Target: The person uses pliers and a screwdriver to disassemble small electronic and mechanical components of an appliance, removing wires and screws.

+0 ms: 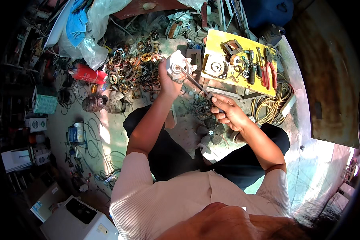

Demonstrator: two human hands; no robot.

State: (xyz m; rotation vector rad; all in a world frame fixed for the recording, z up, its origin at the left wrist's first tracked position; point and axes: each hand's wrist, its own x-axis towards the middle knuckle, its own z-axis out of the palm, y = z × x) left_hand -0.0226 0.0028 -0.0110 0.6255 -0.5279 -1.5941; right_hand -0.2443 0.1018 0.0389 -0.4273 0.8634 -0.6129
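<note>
Pale metal is catching the light: a rounded housing (175, 64) is sitting in the person's left hand (170, 83), the fingers curling around it from the side and behind, while the right hand (230, 113) is closing around the dark handle of a long screwdriver (197, 84). What I'm judging to matter most is the line between the two: the housing is lying up and to the left of the right hand, and the screwdriver's long axis is running slantwise toward it, the tip pointing into its near face. Whether that tip is biting into anything, I'm not able to tell from here. The left hand is touching the housing directly; the right is reaching it only by way of the shaft. On the right, a yellow tabletop (215, 38) is crowding in, its left edge standing just beside the left fingertips, with a round metal part (217, 67) and red-handled pliers (268, 65) lying on it. To the left, a heap of copper-wound coils (136, 72) is spreading out. More generous room is opening toward the body, between the forearms and above the dark trousers (168, 158).
</note>
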